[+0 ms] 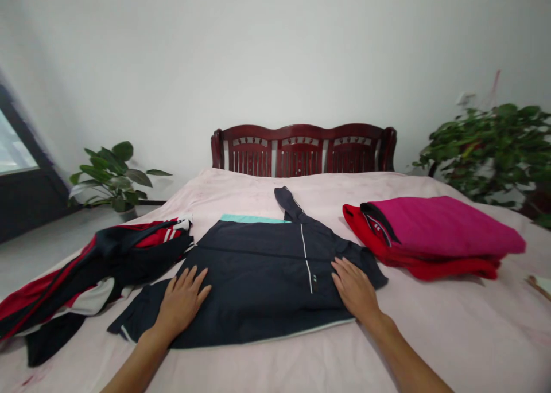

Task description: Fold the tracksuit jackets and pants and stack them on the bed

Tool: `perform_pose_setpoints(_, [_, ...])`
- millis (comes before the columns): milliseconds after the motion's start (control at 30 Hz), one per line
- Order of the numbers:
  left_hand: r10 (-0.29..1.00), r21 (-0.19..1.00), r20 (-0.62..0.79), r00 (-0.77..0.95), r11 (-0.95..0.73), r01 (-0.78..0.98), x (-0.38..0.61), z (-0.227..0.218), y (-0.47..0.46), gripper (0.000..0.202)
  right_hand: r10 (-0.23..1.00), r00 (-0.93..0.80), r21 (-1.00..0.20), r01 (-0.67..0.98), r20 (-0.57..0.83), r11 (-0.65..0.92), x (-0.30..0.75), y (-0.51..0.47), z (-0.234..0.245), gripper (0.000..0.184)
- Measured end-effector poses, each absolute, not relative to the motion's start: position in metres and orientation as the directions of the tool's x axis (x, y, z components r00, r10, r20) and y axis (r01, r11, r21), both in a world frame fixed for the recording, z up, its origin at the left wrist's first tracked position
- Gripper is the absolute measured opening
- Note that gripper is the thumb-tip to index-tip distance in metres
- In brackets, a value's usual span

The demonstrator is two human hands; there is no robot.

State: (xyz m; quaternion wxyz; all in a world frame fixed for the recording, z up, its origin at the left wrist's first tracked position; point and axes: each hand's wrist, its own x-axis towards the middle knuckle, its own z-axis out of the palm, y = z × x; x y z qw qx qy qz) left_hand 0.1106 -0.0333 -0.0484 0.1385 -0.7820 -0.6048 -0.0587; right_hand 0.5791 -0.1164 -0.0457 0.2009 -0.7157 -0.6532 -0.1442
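Pink-sheeted bed (258,195) with a dark red wooden headboard (303,151), and a navy jacket (253,284) lying flat in the middle. Left hand (183,301) and right hand (355,287) are both pressed palm-down on it, fingers spread, nothing gripped. Red-and-navy track top (94,272) just beside it on the left, folded magenta-and-red fabric stack (434,232) on the right.

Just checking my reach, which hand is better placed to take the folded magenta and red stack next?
Probably your right hand. It rests flat on the dark navy jacket near its right edge, with the folded magenta and red stack just beyond. Your left hand lies on the jacket's opposite side, farther away.
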Motion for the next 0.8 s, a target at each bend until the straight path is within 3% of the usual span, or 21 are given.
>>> perform_pose_setpoints(100, [0.928, -0.177, 0.366, 0.069, -0.003, 0.984, 0.088, -0.047, -0.056, 0.055, 0.793, 0.134, -0.168, 0.985, 0.594, -0.04, 0.571, -0.134, -0.037, 0.035])
perform_pose_setpoints(167, [0.907, -0.14, 0.416, -0.069, 0.139, 0.98, 0.074, -0.045, -0.071, 0.057, 0.77, 0.056, -0.177, 0.981, 0.636, 0.075, 0.556, -0.152, -0.031, 0.031])
perform_pose_setpoints(333, [0.899, 0.029, 0.38, -0.219, 0.225, 0.974, 0.053, -0.03, -0.091, 0.063, 0.815, -0.299, -0.15, 0.895, 0.497, 0.419, 0.502, -0.188, -0.022, 0.014])
perform_pose_setpoints(433, [0.897, 0.074, 0.343, -0.279, 0.27, 0.96, 0.044, -0.024, -0.093, 0.066, 0.828, -0.349, -0.135, 0.885, 0.439, 0.445, 0.484, -0.19, -0.025, 0.03])
perform_pose_setpoints(533, [0.885, 0.129, 0.257, -0.388, 0.366, 0.922, 0.029, -0.024, -0.091, 0.075, 0.845, -0.316, -0.09, 0.917, 0.432, 0.389, 0.48, -0.181, -0.031, 0.021])
perform_pose_setpoints(667, [0.929, 0.354, 0.071, -0.362, 0.316, 0.88, 0.005, -0.028, -0.083, 0.061, 0.833, -0.292, -0.063, 0.93, 0.47, 0.362, 0.481, -0.173, -0.039, 0.019])
perform_pose_setpoints(800, [0.911, 0.748, 0.017, -0.412, 0.262, 0.61, 0.008, -0.008, -0.071, 0.05, 0.821, -0.256, -0.176, 0.903, 0.511, 0.391, 0.484, -0.176, -0.037, 0.015])
